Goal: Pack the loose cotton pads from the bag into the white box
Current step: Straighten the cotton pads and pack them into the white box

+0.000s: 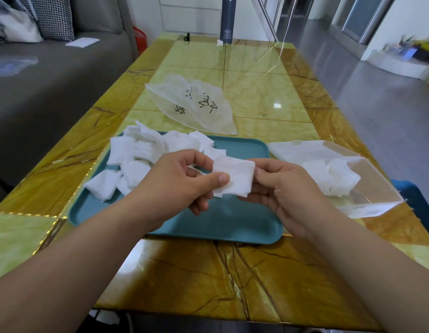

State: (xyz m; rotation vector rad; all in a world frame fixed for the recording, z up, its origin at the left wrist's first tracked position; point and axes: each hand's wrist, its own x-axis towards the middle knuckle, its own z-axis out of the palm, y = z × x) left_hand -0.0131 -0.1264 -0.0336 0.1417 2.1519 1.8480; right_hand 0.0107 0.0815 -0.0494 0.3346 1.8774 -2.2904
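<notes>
Bare forearms point(93, 248), bare left hand point(179, 181) and right hand point(287, 188).

Cotton pads point(136, 159): soft, fibrous, matt. Tray point(232, 224): smooth teal plastic. Table point(256, 97): glossy marble-look. Box point(376, 186): clear plastic.

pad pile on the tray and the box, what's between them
In the head view, the left hand and right hand pinch one cotton pad over a bare part of the teal tray.
</notes>
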